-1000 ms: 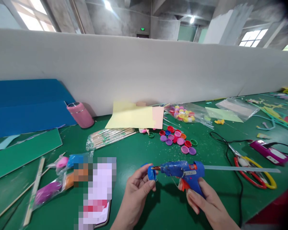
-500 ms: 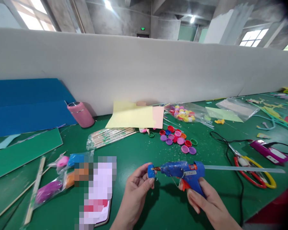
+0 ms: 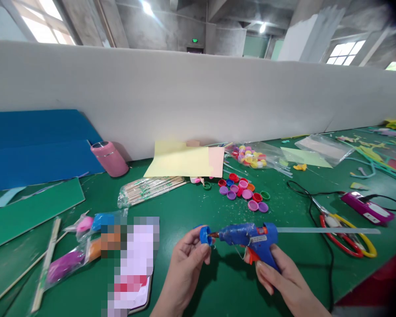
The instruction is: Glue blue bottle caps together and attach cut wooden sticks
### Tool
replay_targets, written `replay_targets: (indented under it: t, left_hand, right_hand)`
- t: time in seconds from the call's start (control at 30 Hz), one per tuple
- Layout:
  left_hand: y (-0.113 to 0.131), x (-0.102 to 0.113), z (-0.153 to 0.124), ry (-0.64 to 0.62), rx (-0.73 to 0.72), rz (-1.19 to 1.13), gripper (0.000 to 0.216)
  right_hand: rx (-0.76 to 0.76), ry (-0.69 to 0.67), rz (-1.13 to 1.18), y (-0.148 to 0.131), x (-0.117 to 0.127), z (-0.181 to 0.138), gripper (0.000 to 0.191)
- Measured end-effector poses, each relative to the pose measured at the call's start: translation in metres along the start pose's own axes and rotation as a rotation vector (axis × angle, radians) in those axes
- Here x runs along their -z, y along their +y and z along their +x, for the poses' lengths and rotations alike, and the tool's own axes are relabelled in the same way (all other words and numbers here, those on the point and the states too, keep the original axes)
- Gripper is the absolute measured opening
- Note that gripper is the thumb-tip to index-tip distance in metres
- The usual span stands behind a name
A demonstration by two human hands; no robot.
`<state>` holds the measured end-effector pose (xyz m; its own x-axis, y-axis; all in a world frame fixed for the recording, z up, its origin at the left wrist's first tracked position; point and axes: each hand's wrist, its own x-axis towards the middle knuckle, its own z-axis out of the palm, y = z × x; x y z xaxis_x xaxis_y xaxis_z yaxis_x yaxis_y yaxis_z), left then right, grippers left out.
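Between the thumb and fingers of my left hand (image 3: 188, 259) is a small blue bottle cap (image 3: 204, 236), its hollow side turned to the right. My right hand (image 3: 280, 273) grips the handle of a blue hot glue gun (image 3: 240, 235) with an orange trigger. The gun's nozzle points left and sits at the mouth of the cap. A long translucent glue stick (image 3: 330, 230) sticks out from the back of the gun. Beyond both hands, several coloured caps (image 3: 247, 193) lie loose on the green table (image 3: 185, 211).
Left lie a phone (image 3: 140, 264), bagged clay (image 3: 67, 266), wooden sticks (image 3: 46, 268) and a pink cylinder (image 3: 109, 159). Bagged sticks (image 3: 152, 188) and yellow paper (image 3: 178, 160) are further back. On the right are red-and-yellow-handled scissors (image 3: 343, 235), a purple power strip (image 3: 368, 208) and a black cable (image 3: 328, 259).
The blue cap has turned so that more of its open side shows, and the nozzle is now further into its mouth. The glue gun has shifted slightly left.
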<state>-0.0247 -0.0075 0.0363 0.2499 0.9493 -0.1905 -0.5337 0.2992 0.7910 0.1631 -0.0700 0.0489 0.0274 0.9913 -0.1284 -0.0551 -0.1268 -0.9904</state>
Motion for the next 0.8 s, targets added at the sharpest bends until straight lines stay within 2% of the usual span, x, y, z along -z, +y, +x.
replay_targets:
  t: [0.37,0.8]
  left_hand:
    - [0.0004,0.0005,0.0046,-0.063,0.022,-0.060,0.011]
    - [-0.0006,0.0012,0.0023,-0.080,0.044,-0.117,0.010]
  right_hand:
    - [-0.019,0.000,0.015,-0.0020,0.0010,-0.0048,0.031]
    - [-0.026,-0.048,0.018,0.0024,-0.0007,-0.0068,0.033]
